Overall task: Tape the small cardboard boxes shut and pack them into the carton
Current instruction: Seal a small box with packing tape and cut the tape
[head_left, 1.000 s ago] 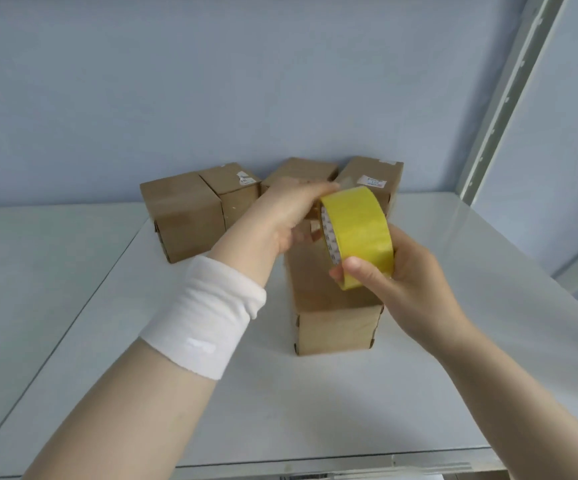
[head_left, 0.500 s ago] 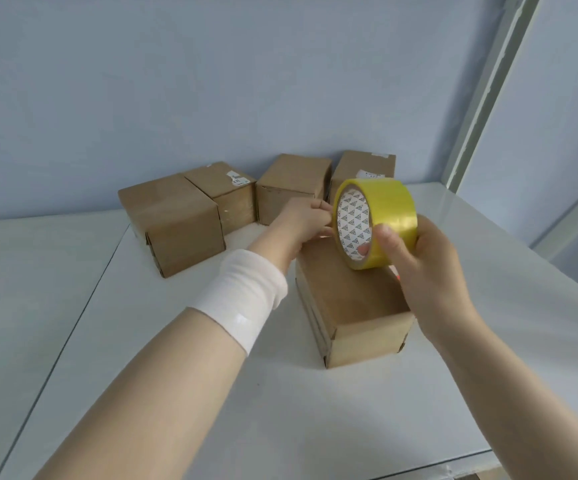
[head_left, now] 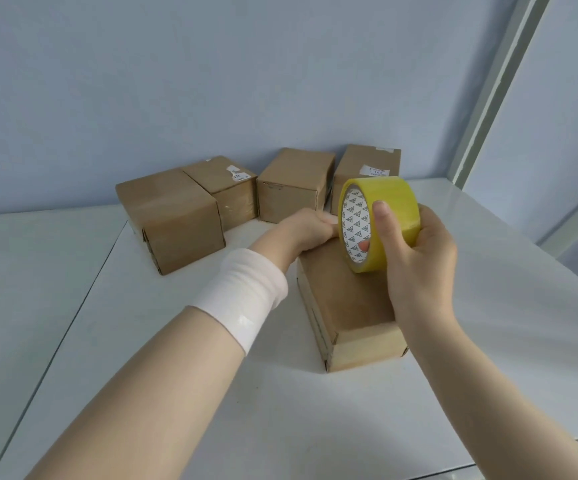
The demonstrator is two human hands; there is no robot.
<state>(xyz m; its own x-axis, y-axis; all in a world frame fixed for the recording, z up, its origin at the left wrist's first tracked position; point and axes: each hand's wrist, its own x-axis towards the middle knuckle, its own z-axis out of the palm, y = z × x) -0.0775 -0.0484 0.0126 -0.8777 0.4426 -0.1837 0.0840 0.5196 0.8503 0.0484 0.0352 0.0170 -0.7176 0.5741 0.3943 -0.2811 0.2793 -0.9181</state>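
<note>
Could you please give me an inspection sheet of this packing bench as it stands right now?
Surface: white table, with a seam on the left.
Job's things: near box with the yellow tape roll on edge over its top; four back boxes by the wall, two with white labels; no carton seen.
Clutter: nothing seen.
Hands: right hand grips the tape roll, thumb on its outer face; left hand is at the near box's far edge, fingers curled, and what they hold is hidden.
Cables: nothing seen.
Surroundings: pale blue wall; metal upright at right; white wristband on the left wrist.
</note>
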